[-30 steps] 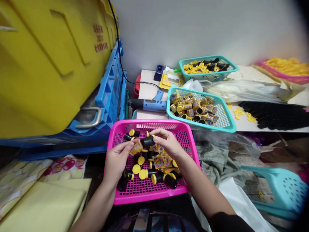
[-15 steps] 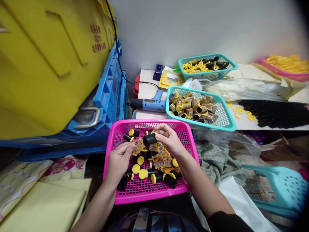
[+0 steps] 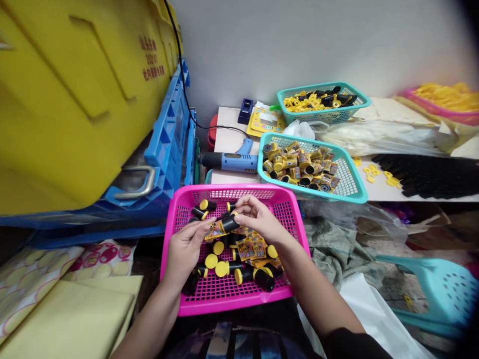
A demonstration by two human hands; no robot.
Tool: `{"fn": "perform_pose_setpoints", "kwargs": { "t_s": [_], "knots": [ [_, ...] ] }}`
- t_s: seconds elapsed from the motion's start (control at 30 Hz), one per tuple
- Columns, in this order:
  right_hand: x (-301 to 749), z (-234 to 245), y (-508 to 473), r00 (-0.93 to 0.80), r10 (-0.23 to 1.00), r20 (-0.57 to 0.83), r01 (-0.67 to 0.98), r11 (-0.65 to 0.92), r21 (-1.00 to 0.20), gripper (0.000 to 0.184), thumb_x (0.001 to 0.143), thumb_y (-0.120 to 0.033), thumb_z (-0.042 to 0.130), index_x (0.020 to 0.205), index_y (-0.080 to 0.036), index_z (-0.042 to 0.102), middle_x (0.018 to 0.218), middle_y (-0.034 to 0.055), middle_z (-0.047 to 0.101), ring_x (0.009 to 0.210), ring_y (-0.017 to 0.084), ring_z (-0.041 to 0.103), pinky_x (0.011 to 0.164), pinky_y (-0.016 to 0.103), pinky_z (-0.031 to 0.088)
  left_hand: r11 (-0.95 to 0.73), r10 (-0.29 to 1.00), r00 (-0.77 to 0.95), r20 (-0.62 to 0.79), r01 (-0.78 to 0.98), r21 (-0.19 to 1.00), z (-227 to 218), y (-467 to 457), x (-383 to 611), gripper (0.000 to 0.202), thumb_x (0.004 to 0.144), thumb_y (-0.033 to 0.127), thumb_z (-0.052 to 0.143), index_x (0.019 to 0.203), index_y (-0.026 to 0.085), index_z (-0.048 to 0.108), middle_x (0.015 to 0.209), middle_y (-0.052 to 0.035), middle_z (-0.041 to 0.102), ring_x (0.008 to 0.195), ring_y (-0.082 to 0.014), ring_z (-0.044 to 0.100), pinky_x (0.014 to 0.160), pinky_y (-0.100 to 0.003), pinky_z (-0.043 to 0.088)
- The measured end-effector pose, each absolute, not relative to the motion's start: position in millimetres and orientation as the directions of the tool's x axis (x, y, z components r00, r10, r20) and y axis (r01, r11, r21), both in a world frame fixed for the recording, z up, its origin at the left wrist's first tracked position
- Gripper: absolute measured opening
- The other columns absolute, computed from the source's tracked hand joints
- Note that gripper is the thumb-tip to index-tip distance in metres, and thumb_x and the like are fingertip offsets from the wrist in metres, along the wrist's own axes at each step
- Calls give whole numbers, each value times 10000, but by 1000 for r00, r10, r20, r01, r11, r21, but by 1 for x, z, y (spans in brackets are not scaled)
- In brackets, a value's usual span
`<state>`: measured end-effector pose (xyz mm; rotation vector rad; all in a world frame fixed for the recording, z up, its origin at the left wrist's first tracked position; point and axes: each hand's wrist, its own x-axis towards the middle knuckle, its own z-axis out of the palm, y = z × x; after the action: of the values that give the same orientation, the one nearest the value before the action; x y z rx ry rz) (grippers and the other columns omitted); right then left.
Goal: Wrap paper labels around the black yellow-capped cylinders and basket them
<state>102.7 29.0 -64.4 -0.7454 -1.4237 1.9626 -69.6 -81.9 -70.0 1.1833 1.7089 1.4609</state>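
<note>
Pinching a label (image 3: 214,231) in the left hand (image 3: 184,253), above the pink basket (image 3: 239,306). Gripping, in the right hand (image 3: 261,219), a tube (image 3: 229,223) aligned from two to eight o'clock, meeting the label at its eight o'clock end

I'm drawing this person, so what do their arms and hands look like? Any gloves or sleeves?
The left hand and right hand wear no gloves, and I see no watch or bracelet. A plain black sleeve covers the upper part of the right arm. The left arm looks bare as far as it shows.
</note>
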Motion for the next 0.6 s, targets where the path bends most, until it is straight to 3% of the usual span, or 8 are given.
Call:
{"fn": "perform_pose_setpoints", "kwargs": {
  "t_s": [0.13,0.33,0.47,0.6],
  "knots": [
    [100,-64,28,-664,740,-106,-115,-242,-964,309,731,-319,751,907,-211,522,765,-28,601,636,83,565,559,208,467,25,897,-436,75,219,975,-68,-82,-69,277,845,422,613,956,220,767,1017,-61,763,960,-230,698,911,-353,533],
    [90,-67,16,-629,777,21,-199,-135,-971,306,721,-284,750,884,-221,500,922,-4,578,841,114,597,760,273,519,105,904,-418,-93,5,994,-66,-79,-65,396,703,403,755,1042,199,731,1070,-82,747,911,-241,713,825,-365,579],
    [82,-74,6,-646,763,13,-220,-170,-961,367,684,-340,782,914,-232,517,1007,9,580,956,145,602,882,338,514,98,905,-415,-90,-3,995,-66,-79,-62,384,619,305,813,979,197,735,1006,-72,760,938,-238,707,873,-359,562],
    [81,-78,7,-680,733,-27,-229,-247,-942,417,682,-471,774,962,-230,581,981,26,638,929,161,617,878,349,502,96,920,-379,-98,-26,995,-62,-81,-60,344,613,266,803,947,206,747,1033,-74,756,973,-250,700,887,-366,557]
  ]
}}
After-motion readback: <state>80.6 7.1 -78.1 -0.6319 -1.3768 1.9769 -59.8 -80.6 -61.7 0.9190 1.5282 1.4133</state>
